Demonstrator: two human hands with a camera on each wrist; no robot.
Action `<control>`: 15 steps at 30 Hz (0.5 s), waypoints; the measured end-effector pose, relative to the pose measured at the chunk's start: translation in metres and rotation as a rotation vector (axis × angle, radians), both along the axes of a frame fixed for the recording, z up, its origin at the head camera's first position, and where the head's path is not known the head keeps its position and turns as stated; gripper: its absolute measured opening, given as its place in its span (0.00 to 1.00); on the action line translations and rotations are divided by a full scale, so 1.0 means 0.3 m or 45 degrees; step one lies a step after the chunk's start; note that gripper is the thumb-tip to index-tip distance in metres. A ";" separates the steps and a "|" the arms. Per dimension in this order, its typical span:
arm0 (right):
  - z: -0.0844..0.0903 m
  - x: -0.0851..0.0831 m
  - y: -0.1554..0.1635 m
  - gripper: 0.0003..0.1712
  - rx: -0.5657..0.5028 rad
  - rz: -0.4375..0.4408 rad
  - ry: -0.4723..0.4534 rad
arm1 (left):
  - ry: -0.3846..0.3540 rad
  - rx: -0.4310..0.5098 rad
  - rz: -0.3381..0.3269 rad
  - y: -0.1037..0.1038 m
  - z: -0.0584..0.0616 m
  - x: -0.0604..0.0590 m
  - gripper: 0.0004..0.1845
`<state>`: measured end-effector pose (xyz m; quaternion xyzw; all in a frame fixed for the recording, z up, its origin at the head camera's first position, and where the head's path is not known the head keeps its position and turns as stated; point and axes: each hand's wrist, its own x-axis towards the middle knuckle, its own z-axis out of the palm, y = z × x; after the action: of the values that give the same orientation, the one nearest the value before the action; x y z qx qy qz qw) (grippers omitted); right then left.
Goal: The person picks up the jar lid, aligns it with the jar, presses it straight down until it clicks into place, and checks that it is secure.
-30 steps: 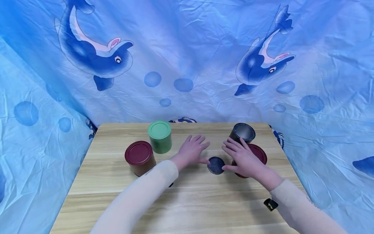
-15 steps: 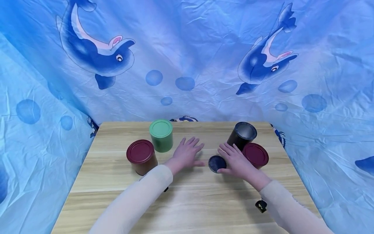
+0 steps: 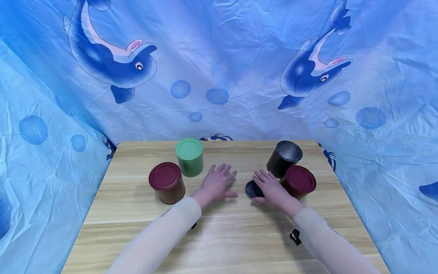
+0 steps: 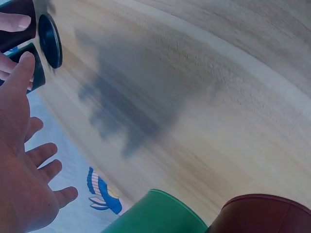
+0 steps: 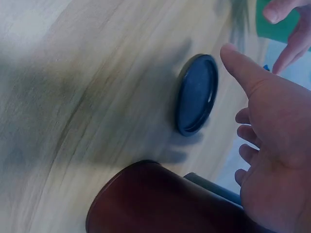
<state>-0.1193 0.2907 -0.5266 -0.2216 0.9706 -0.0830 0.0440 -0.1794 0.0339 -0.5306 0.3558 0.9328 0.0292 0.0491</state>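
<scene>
My right hand [image 3: 273, 191] hovers over a round black lid [image 3: 252, 190] with its fingers spread and holds nothing. In the right wrist view a gap shows between this hand and the lid [image 5: 197, 94], which lies on the wood with its raised rim up. Behind the hand stands an uncovered black canister [image 3: 278, 164], and a dark red canister [image 3: 300, 180] with its lid on is close beside the hand. My left hand [image 3: 215, 185], fingers spread, is held above the table left of the black lid, nearest to a lidded green canister [image 3: 190, 161].
A second dark red canister [image 3: 167, 182] stands left of my left forearm, close to the green one. The wooden table [image 3: 219, 243] ends at the back against a blue curtain [image 3: 239, 68] printed with dolphins. Small black devices hang below both wrists.
My right hand has moved left from beside the right red canister to over the black lid. The left hand has drawn back a little to the left, away from the lid.
</scene>
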 end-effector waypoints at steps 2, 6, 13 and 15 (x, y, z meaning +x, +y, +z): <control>-0.012 -0.008 0.004 0.49 0.009 -0.007 -0.013 | -0.016 -0.004 0.004 0.006 -0.002 0.003 0.50; -0.036 -0.025 0.007 0.50 0.035 -0.003 -0.017 | -0.040 -0.006 0.000 0.017 -0.002 0.009 0.49; -0.055 -0.053 -0.011 0.49 0.065 0.006 -0.038 | -0.028 -0.016 0.002 0.024 -0.007 0.009 0.49; -0.053 -0.058 -0.015 0.49 0.080 0.002 -0.037 | -0.035 -0.022 0.004 0.025 -0.007 0.009 0.49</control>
<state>-0.1366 0.2863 -0.5425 -0.2198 0.9718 -0.0556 0.0650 -0.1768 0.0413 -0.5329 0.3533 0.9329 0.0262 0.0651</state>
